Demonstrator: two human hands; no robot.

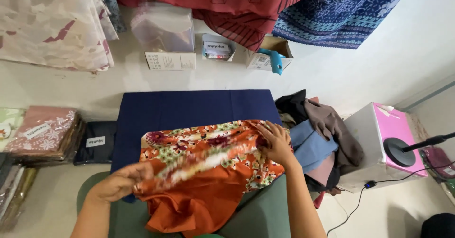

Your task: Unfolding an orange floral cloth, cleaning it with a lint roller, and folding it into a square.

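An orange floral cloth [208, 171] with a plain orange underside lies across my lap and over the near edge of a dark blue board [189, 107]. My left hand [116, 183] grips the cloth's left edge, low and near my knee. My right hand [276, 141] pinches the cloth's right corner, higher up by the board's right side. Between the two hands the cloth is pulled into a folded, blurred band.
A heap of brown, blue and black garments [317, 134] sits right of the board, next to a white and pink box [386, 138] carrying a black round stand. Packaged fabrics [42, 134] are stacked at left. Small boxes [170, 60] line the wall under hanging cloths.
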